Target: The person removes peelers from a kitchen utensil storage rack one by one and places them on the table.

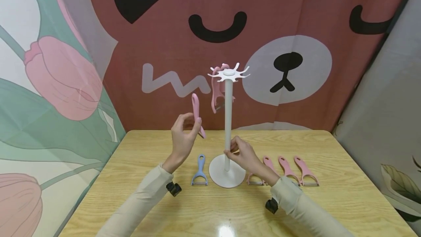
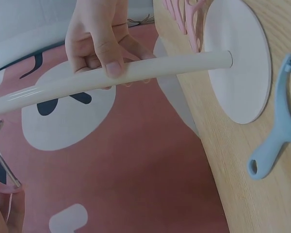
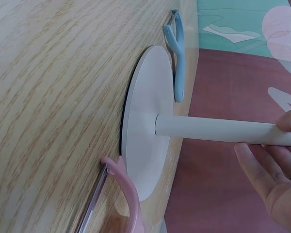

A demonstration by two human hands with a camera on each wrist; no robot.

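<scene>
My left hand [image 1: 184, 138] pinches a pink Y-shaped peeler [image 1: 196, 107] between thumb and fingers, raised above the table with its handle end up. It stands to the left of a white stand [image 1: 228, 120] that has a round base and a ring of hooks on top. Low on the pole, my right hand [image 1: 245, 156] grips it with thumb and fingers, as the left wrist view also shows. Pink peelers [image 1: 215, 90] hang from hooks on the stand's left and far side, partly overlapping. A blue peeler [image 1: 201, 165] lies on the table just left of the base.
Three pink peelers [image 1: 301, 165] lie in a row on the wooden table [image 1: 144, 215] right of the base; my right hand and forearm partly cover them. Behind the table's back edge hangs a curtain [image 1: 158, 109] with a bear print. A floral curtain [image 1: 19, 120] borders the left.
</scene>
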